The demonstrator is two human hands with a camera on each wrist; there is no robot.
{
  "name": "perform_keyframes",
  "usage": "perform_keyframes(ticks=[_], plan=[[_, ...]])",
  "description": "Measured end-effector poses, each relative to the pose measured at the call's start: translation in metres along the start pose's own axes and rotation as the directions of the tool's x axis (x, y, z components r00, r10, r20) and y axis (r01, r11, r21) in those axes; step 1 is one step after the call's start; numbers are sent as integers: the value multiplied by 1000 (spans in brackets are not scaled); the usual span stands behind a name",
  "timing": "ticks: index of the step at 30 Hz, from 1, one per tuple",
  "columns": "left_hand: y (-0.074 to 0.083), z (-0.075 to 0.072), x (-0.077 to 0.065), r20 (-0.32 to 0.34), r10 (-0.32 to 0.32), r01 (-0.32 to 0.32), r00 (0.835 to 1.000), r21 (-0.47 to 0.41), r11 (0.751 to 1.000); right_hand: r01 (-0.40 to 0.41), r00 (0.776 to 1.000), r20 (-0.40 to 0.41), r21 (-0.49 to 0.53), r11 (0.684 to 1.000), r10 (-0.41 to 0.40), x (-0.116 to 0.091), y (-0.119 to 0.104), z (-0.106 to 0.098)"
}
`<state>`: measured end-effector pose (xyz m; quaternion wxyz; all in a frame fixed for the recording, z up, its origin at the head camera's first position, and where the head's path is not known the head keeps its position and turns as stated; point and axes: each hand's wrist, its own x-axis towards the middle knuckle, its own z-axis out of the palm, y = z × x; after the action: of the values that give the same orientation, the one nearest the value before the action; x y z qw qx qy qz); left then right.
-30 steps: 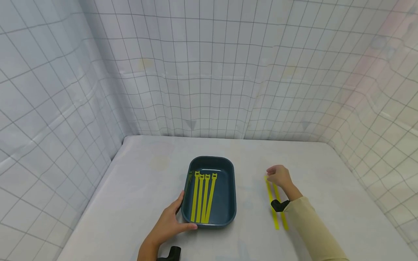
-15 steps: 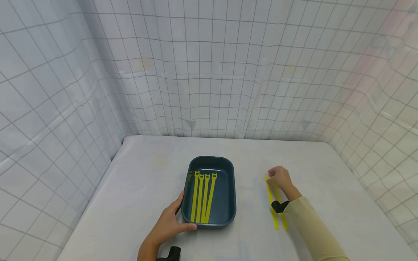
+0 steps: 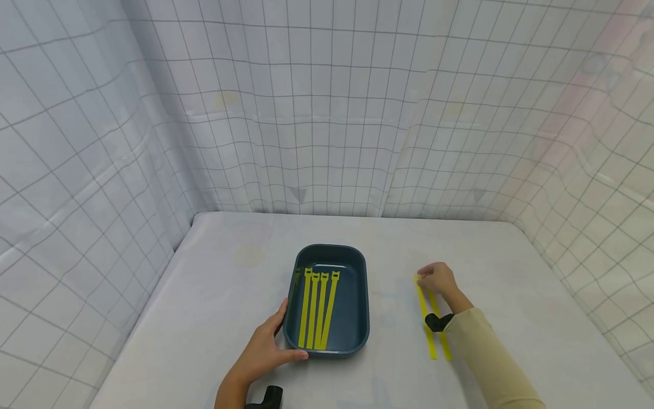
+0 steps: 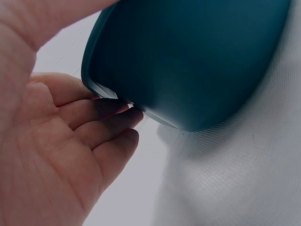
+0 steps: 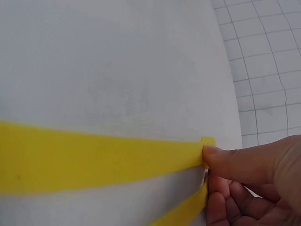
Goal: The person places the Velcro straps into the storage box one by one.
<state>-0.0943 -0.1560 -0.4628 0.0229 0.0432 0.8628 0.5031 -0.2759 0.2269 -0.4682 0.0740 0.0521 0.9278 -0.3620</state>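
Observation:
A dark blue-green tray (image 3: 352, 309) sits mid-table, with several yellow hook-and-loop cable ties (image 3: 313, 311) lying lengthwise inside. My left hand (image 3: 263, 347) holds its near left corner, thumb along the near edge and fingers at the left side. The left wrist view shows those fingertips (image 4: 129, 134) right under the tray's side (image 4: 188, 66). To the right, my right hand (image 3: 439, 279) pinches the far, headed end of a yellow cable tie (image 5: 103, 160) between thumb and fingers. A second yellow tie (image 5: 183, 209) lies alongside, its far end hidden by the hand.
White cloth covers the table (image 3: 245, 250). A white curtain with a dark grid (image 3: 327, 113) hangs behind it and on both sides. Black wrist mounts (image 3: 437, 322) are on both wrists, the right one overlapping the ties in the head view.
My right hand has dipped slightly at the head of the left-hand tie, its fingers coming together there. My left hand and the tray stay in place.

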Motion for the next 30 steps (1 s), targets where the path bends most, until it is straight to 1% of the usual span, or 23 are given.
perform_keyframes(ticks=[5,10,16,23,26,30], plan=[[-2,-1,0,-3,17,-17,1000,7,1000,-24,1000,8,5,1000,24,1,1,2],[-2,0,0,0,12,-12,1000,4,1000,-36,999,6,12,999,36,-1,-2,3],[-2,-1,1,-1,18,-18,1000,7,1000,-9,1000,7,39,999,8,-6,-4,2],[0,-3,1,1,27,-27,1000,20,999,-7,1000,24,76,997,5,-13,-7,-3],[0,-3,1,-4,26,-26,1000,23,999,15,1000,24,73,997,-17,-16,-7,-5],[-1,-2,0,-3,15,-15,1000,10,1000,41,999,5,83,996,-42,-21,-6,-8]])
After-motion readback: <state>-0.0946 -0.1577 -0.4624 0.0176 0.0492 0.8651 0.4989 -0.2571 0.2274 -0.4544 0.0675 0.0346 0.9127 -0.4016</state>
